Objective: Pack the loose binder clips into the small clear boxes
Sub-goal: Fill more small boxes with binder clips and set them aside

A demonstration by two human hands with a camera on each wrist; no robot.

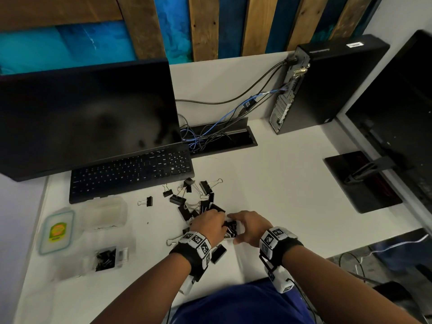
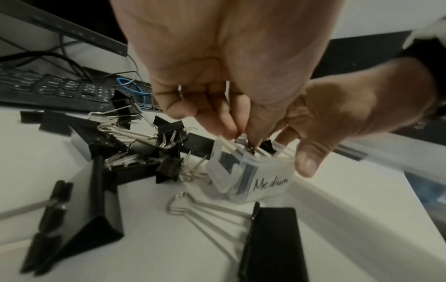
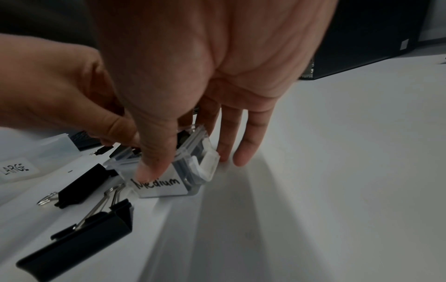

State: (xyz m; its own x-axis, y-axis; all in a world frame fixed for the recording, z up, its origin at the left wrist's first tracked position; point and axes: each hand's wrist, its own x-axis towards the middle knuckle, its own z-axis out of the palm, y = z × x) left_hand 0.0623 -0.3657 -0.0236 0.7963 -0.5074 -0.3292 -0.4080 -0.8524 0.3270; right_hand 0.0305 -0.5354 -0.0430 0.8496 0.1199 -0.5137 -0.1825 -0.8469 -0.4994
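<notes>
Over Medium box | left hand seemingly pinching clip | right hand gripping box

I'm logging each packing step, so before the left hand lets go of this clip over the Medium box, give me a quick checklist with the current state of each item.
1. Medium box lid open: ok, the lid hangs off its side.
2. Box steadied: ok, right hand grips it, thumb on the label, fingers behind.
3. Clip over the opening: ok, left hand pinches a binder clip at the rim.
4. Room left inside: cannot tell, clips already fill much of it.
5. Clip size matches the label: cannot tell, fingers hide most of it.
6. Loose clips left to pack: not ok, many lie on the desk.
</notes>
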